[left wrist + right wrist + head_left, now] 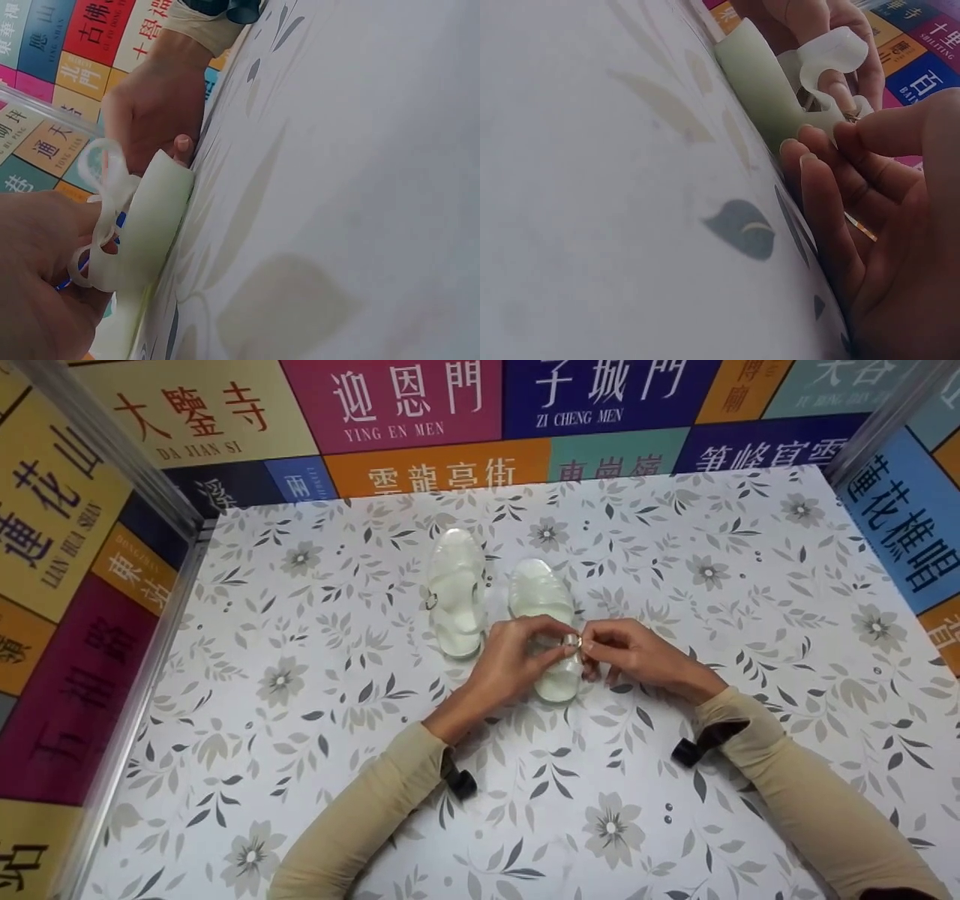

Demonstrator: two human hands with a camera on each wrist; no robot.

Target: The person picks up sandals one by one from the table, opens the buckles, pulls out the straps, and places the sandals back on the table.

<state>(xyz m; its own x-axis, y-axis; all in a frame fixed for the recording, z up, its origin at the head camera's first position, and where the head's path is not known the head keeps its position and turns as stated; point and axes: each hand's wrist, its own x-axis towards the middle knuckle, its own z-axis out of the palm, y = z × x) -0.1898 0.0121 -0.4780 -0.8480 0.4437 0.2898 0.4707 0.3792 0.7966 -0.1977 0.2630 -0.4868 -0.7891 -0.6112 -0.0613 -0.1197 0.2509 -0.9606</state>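
A pair of pale, pearly sandals lies on the table. The right-hand sandal (541, 589) is under both hands, its toe pointing away. My left hand (514, 656) pinches this sandal's ankle strap (571, 640) between thumb and fingers. From the right side, my right hand (637, 656) pinches the strap's small gold buckle (852, 118) between thumb and index finger. In the right wrist view, its other fingers lie beside the pale green sole (761, 82). Fingers partly hide the buckle. The left-hand sandal (456, 585) lies untouched, with a round buckle (431, 601) on its outer side.
A white table (480, 810) printed with grey leaves and flowers carries the sandals. Panels (420, 405) of coloured blocks with Chinese lettering stand behind it and at both sides. Dark camera mounts (459, 781) sit at both wrists, over beige sleeves (375, 802).
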